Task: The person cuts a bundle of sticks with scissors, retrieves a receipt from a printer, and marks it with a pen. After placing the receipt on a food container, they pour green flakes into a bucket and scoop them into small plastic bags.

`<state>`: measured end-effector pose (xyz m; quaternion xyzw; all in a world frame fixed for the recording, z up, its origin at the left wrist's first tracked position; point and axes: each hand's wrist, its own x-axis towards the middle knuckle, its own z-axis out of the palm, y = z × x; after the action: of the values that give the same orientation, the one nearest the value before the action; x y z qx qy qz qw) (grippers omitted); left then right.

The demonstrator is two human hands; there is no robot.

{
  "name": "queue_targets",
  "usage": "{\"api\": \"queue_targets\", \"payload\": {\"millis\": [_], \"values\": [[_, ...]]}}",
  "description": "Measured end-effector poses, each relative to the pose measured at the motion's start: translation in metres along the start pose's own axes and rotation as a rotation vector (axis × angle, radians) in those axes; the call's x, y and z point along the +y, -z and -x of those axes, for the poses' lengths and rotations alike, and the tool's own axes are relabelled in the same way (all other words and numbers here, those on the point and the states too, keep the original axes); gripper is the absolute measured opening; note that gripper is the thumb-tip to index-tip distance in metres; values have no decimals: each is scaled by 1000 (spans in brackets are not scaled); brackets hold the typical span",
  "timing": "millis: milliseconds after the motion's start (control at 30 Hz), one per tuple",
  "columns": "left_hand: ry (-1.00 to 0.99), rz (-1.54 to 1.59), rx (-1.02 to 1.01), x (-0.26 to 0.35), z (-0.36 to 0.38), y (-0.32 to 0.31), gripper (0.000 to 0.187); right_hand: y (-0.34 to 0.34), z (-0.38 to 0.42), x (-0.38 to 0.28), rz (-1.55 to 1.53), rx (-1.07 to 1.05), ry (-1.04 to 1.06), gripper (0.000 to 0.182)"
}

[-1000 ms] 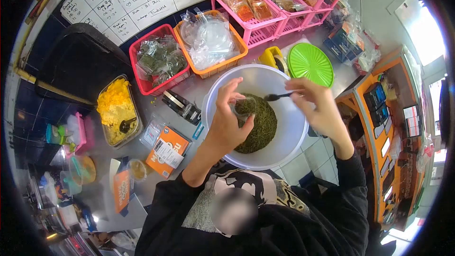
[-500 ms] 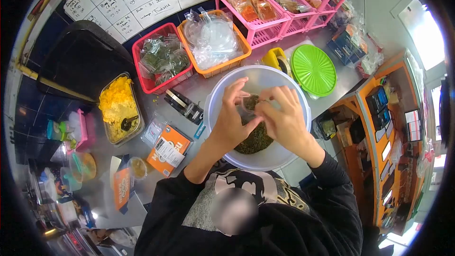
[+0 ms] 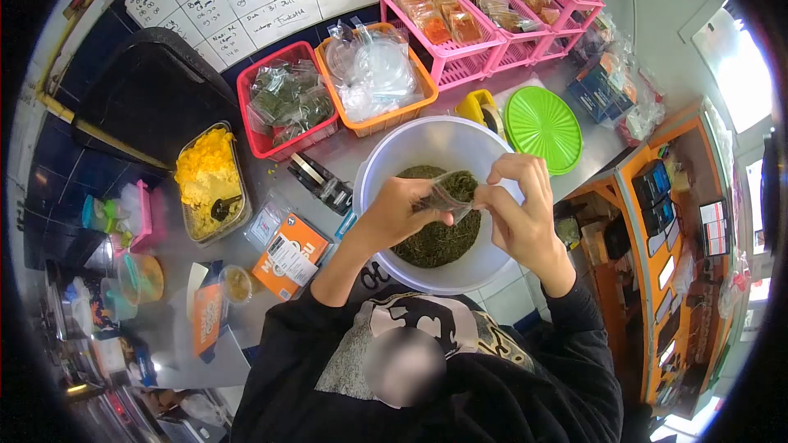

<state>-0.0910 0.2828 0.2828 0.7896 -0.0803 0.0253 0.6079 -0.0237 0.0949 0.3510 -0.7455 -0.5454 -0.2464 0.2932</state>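
Observation:
A small clear plastic bag (image 3: 454, 190) with green dried herb in it is between my two hands. My left hand (image 3: 396, 212) grips one side of the bag, its thumb pressed against the lower part. At the other side, my right hand (image 3: 519, 207) pinches the bag's edge between thumb and fingers. Both hands are above a large whitish plastic tub (image 3: 373, 152). Loose dark green chopped herb (image 3: 435, 242) covers the tub's bottom, partly hidden by my hands and the bag.
Behind the tub stand a red basket (image 3: 261, 148) of green-filled packets, an orange basket (image 3: 386, 121) of clear bags and pink racks (image 3: 460, 66) of packets. A green lid (image 3: 543, 130), tape dispensers (image 3: 316, 184), an orange box (image 3: 289, 256) and a yellow food container (image 3: 209, 184) surround it.
The bag has tipped and come into clearer view, with green herb showing in it. My left hand has turned and moved slightly left; my right hand has shifted right and a little downward.

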Motion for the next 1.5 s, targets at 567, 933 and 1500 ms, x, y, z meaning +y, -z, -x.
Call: {"api": "queue_targets", "payload": {"millis": [567, 933, 1500], "values": [[-56, 35, 12, 4, 7, -1, 102, 0, 10, 5, 21, 24, -6, 20], [-136, -190, -5, -3, 13, -14, 49, -18, 30, 7, -34, 53, -115, 21], [-63, -159, 389, 15, 11, 0, 55, -30, 25, 28, -110, -52, -112, 20]]}}
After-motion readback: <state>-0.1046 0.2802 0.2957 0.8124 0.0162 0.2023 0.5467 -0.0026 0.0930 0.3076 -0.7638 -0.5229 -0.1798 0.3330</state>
